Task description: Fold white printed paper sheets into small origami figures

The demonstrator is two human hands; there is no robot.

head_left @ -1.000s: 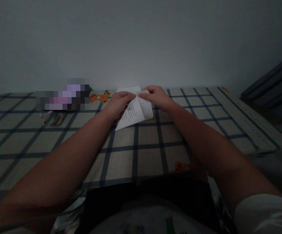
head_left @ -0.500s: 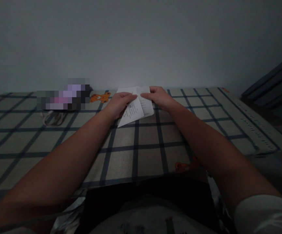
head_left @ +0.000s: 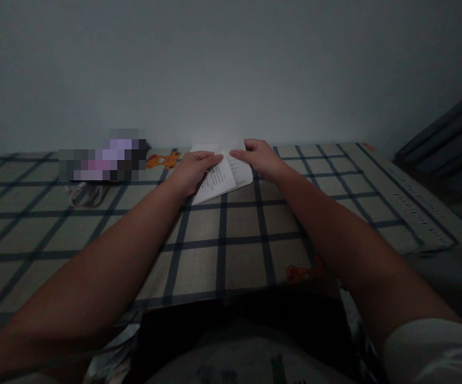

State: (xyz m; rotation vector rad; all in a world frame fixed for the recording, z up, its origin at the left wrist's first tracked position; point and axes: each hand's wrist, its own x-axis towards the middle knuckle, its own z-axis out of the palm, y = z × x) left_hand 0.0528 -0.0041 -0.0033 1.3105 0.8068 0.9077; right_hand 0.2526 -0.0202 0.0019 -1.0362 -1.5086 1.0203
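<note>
A white printed sheet of paper [head_left: 225, 177], folded with overlapping layers, is held between my two hands near the far edge of the table. My left hand [head_left: 194, 169] pinches its left side, thumb lying on top and pointing at the middle. On the other side my right hand [head_left: 261, 158] grips the paper's right edge, with its thumb on the near face and fingers behind. Lines of small dark print show on the lower part, too small to read. The fingertips under the paper are hidden.
A checked tablecloth [head_left: 241, 261] with bear prints covers the table. At the back left lies a blurred-out purple and dark object [head_left: 111, 160] with a pale cord [head_left: 89, 196] in front. A plain wall [head_left: 231, 69] stands behind; dark fabric [head_left: 450, 141] hangs at the right.
The paper's lower left flap has tilted slightly, its bottom corner now a little higher and its layers closer together. Both hands stay almost in place, still holding the paper.
</note>
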